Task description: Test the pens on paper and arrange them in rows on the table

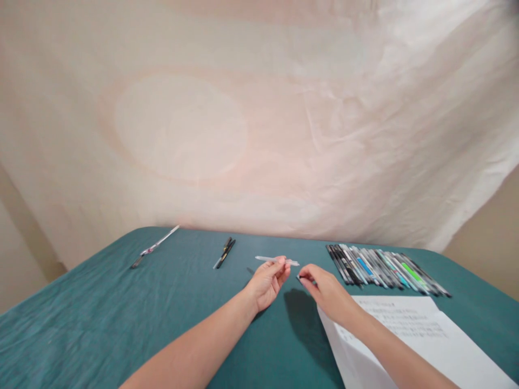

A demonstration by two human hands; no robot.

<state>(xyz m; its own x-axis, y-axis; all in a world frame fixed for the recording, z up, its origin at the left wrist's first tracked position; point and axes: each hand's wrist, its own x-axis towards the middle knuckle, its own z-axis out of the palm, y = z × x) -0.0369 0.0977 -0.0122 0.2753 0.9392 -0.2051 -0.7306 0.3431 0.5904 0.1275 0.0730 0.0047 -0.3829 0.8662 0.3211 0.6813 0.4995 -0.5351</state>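
Where the right forearm [389, 340] crosses above printed paper [450, 351], the right hand [330, 294], palm down, pinches a small dark piece [299, 277], perhaps a cap. Just beside it, the left hand [265, 285], palm partly up, grips a translucent pen barrel [265, 259] crosswise, one end towards the right fingertips but apart. The step seems to be handling separate pen parts; the next move calls for a steady pinch on both. Beyond the right hand lies a row of pens [377, 267].
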